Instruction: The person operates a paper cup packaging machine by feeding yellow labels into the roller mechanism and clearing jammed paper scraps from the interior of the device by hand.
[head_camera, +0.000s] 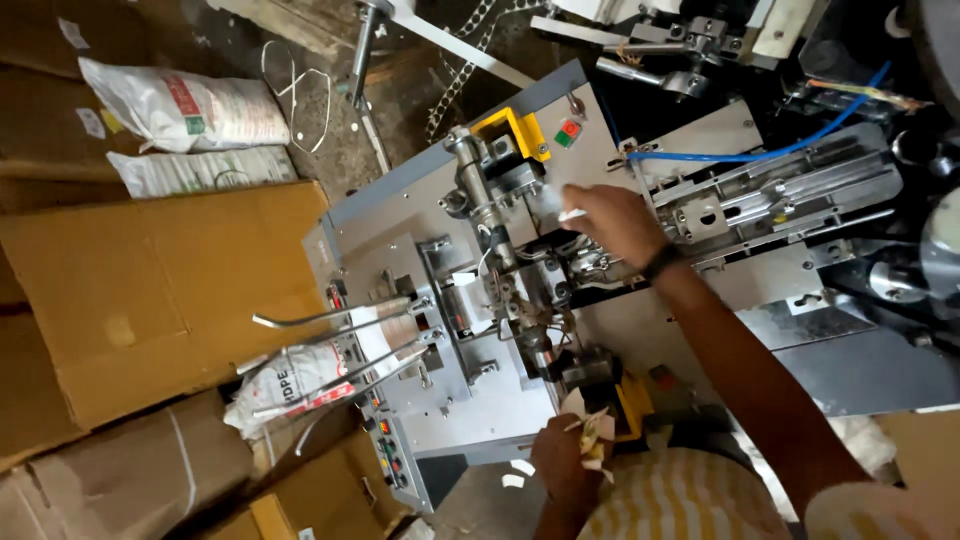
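Observation:
My right hand (612, 222) reaches over the middle of a grey metal machine (400, 215) and pinches a small white strip (572, 214) beside a steel roller shaft (478, 190). A dark band sits on that wrist. Lower down, my left hand (560, 458) is closed around a bunch of crumpled white paper scraps (594, 432), close to a yellow part (634, 404) at the machine's near edge. A yellow guard (520, 130) and a red and green button (568, 132) lie just beyond the right hand.
Brown cardboard boxes (150, 290) stack up on the left, with white printed sacks (185, 105) above them and another sack (290, 385) under bent metal rods (340, 318). A blue hose (760, 152) crosses the mechanism on the right. A control panel (395, 462) with small buttons sits low.

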